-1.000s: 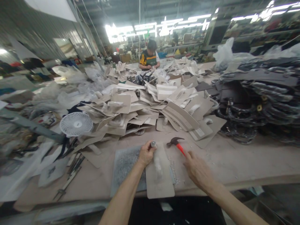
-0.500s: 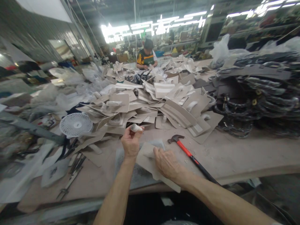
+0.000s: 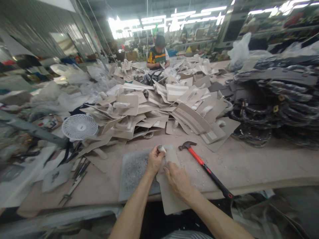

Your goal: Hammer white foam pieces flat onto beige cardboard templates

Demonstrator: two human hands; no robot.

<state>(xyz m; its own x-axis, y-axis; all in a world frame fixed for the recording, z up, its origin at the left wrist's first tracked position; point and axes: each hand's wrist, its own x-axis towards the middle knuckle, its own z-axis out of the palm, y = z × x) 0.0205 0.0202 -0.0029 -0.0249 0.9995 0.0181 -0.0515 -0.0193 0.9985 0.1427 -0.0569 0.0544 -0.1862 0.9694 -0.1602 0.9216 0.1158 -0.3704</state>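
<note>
My left hand (image 3: 154, 162) is closed around a short white-handled tool (image 3: 161, 149) with a thin metal shaft. The shaft points down at a beige panel (image 3: 171, 198); whether its tip touches cannot be made out. My right hand (image 3: 181, 183) lies over this panel and grips it, with the fingertips close to the shaft. The panel's near end hangs past the table's front edge. Partly beneath it and to its left is a grey speckled slab (image 3: 134, 171). A claw hammer (image 3: 203, 164) with a red and black handle lies right of my hands.
Beige panels with wrapped handles (image 3: 189, 118) are heaped across the table. Dark panels and wrapped handles (image 3: 271, 103) are stacked at right. A white fan (image 3: 79, 127) and several narrow tools (image 3: 77, 182) are at left. Across the table sits a person (image 3: 158, 56).
My left hand has moved right and down with the white-handled tool, bringing it over the panel. My right hand has turned the panel more lengthwise and shifted it right, uncovering more of the slab.
</note>
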